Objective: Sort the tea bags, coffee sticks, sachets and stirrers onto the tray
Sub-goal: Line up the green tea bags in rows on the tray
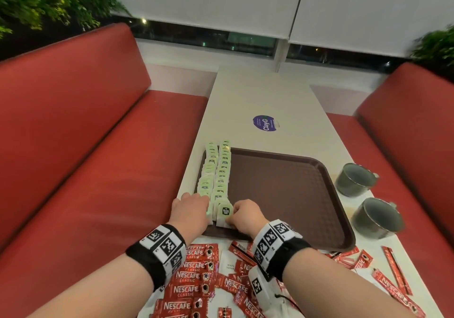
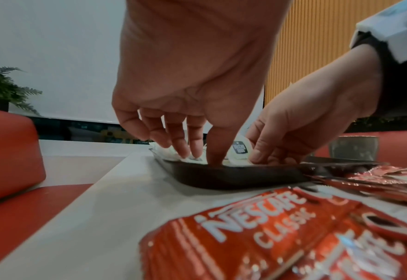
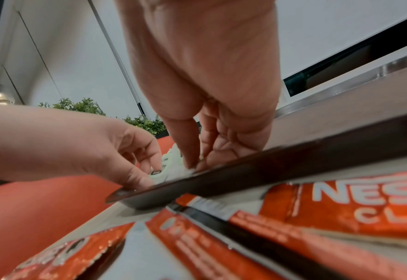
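A brown tray (image 1: 282, 190) lies on the white table with two rows of pale green tea bags (image 1: 224, 167) along its left side. My left hand (image 1: 191, 204) rests with straight fingers (image 2: 183, 149) on the near end of the left row, thumb down inside the tray wall (image 2: 221, 176). My right hand (image 1: 242, 213) pinches the nearest tea bag (image 1: 226, 211) of the right row, standing it on edge; its black label (image 2: 240, 150) shows. In the right wrist view my right hand (image 3: 195, 161) reaches just over the tray rim (image 3: 269, 166).
Red Nescafe coffee sachets (image 1: 191, 278) and thin red sticks (image 1: 395, 268) are scattered on the table under my wrists, with a white sugar sachet (image 1: 228, 266) among them. Two metal cups (image 1: 353, 180) (image 1: 375, 218) stand right of the tray. Red benches (image 1: 73, 145) flank the table.
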The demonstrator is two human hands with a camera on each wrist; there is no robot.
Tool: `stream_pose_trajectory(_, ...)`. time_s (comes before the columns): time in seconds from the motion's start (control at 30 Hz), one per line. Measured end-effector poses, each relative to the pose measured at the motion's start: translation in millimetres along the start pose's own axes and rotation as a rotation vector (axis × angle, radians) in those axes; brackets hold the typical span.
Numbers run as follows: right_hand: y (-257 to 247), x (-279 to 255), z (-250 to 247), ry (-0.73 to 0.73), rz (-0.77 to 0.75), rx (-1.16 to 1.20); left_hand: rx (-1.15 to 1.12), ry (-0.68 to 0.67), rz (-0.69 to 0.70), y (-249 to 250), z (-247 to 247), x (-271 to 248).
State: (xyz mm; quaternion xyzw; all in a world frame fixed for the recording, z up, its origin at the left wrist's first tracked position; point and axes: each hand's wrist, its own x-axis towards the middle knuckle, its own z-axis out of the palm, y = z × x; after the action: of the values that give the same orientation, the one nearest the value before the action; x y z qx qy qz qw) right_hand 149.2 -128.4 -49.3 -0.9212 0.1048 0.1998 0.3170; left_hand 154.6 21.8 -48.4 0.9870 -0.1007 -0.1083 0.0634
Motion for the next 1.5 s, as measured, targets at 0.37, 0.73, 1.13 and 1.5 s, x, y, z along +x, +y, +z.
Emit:
stream_pose_trajectory(0.37,1,-8,-6,0.067,-0.021,0.046,-0.017,0.035,0.002,-4,-1,-7)
stream_pose_trajectory(0.73,111,-154,-108,0.265,-0.128,0.495,-0.475,0.080,0.163,28,-25,-67)
stream_pose_trajectory(1.13,274,-240,-98,0.293,0.112,0.009,-0.341,-0.236,0.521,160,24,-96)
stream_pose_trajectory(1.5,281,-221,-66,0.044,-0.199,-0.480,-0.240,-0.322,0.550,214,48,-113)
